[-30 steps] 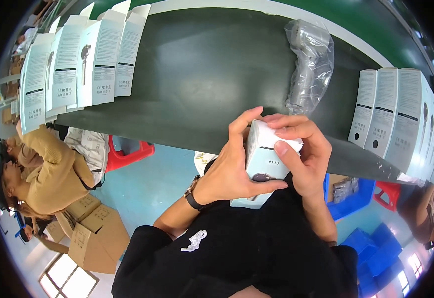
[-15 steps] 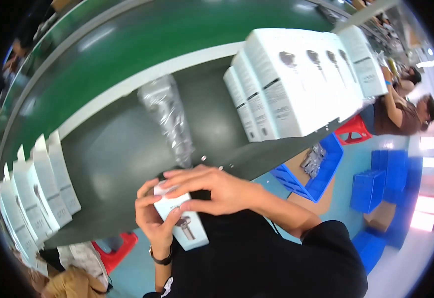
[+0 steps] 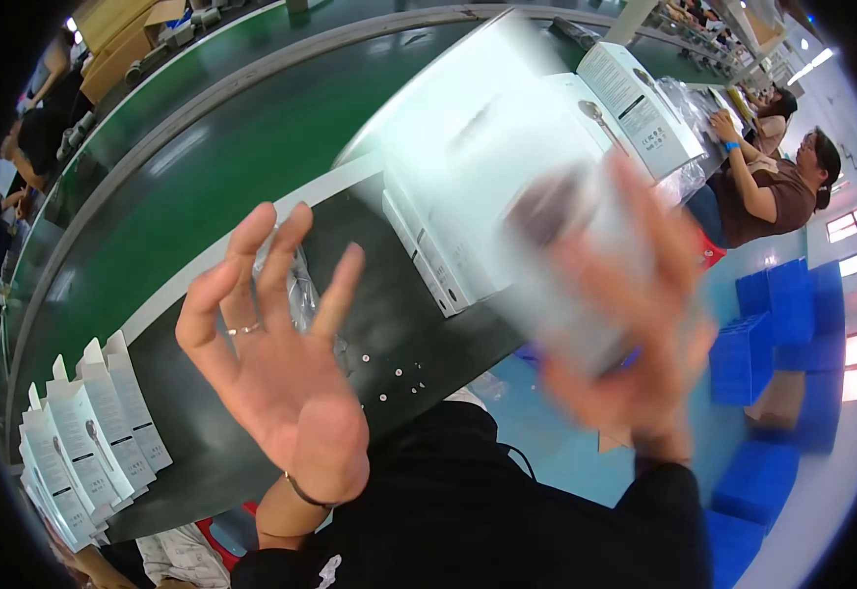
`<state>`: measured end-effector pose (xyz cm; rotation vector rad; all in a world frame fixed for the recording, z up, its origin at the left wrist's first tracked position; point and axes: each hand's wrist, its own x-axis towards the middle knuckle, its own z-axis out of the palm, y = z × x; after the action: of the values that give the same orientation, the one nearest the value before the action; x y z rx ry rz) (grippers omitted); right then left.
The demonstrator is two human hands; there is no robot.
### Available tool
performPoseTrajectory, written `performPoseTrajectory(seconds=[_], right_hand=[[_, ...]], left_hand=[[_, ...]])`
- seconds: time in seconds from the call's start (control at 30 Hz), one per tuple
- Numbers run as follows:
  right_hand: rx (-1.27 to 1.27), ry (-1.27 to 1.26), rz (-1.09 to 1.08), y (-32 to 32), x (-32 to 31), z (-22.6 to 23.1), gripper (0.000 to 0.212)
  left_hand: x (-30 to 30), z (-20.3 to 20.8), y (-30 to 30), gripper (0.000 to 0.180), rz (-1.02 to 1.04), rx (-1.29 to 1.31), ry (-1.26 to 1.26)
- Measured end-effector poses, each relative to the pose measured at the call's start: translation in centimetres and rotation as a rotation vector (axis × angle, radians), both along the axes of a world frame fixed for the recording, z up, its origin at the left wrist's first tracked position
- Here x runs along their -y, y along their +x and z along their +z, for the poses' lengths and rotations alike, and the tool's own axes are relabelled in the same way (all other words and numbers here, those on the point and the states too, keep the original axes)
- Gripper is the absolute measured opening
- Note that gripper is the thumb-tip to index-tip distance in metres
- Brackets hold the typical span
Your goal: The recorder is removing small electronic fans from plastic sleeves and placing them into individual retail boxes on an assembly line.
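Observation:
My right hand (image 3: 649, 344), smeared by motion, is closed round a small white box (image 3: 561, 285) with a dark picture on its face. It is raised at the right, in front of stacked white cartons (image 3: 438, 260) on the dark tabletop (image 3: 203, 363). My left hand (image 3: 296, 393) is raised over the table's middle, palm up, fingers spread, holding nothing. A clear plastic bag (image 3: 301, 290) lies behind its fingers, its contents mostly hidden. Several tiny round pieces (image 3: 398, 372) are scattered on the table to the right of my left hand.
Upright open-topped white cartons (image 3: 105, 442) stand in a row at the table's left end. A green conveyor belt (image 3: 222, 187) runs beyond the table. Blue bins (image 3: 743, 358) stand on the floor at right. A co-worker (image 3: 767, 191) sits at far right.
My hands have parted. The right has carried the small box up and right toward the stacked cartons; the left has let go and spread its fingers. The view has shifted too.

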<state>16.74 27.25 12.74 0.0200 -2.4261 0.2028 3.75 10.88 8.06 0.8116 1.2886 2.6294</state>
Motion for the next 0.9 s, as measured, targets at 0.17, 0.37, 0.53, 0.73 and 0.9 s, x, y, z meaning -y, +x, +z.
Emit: performPoseTrajectory(seconds=[0.17, 0.37, 0.53, 0.73, 0.9], right_hand=[[-0.016, 0.025, -0.169, -0.7, -11.0, 3.7, 0.057], [0.252, 0.383, -0.483, -0.1, -15.6, 2.4, 0.064], [0.37, 0.105, -0.615, 1.4, -19.1, 2.2, 0.076], [0.476, -0.314, -0.341, 0.3, -19.6, 2.0, 0.071], [0.419, -0.379, -0.363, -0.3, -19.9, -0.1, 0.065]], left_hand=[[2.1, -4.3, -2.8, 0.064, 0.04, 0.01, -0.19], [9.8, -9.2, -3.4, 0.051, 0.358, 0.044, -0.51], [13.4, -9.2, -3.6, 0.05, 0.435, 0.057, -0.562], [6.3, -4.4, -6.0, 0.046, 0.146, -0.343, -0.493], [4.0, -5.7, -7.9, 0.039, 0.149, -0.387, -0.609]])
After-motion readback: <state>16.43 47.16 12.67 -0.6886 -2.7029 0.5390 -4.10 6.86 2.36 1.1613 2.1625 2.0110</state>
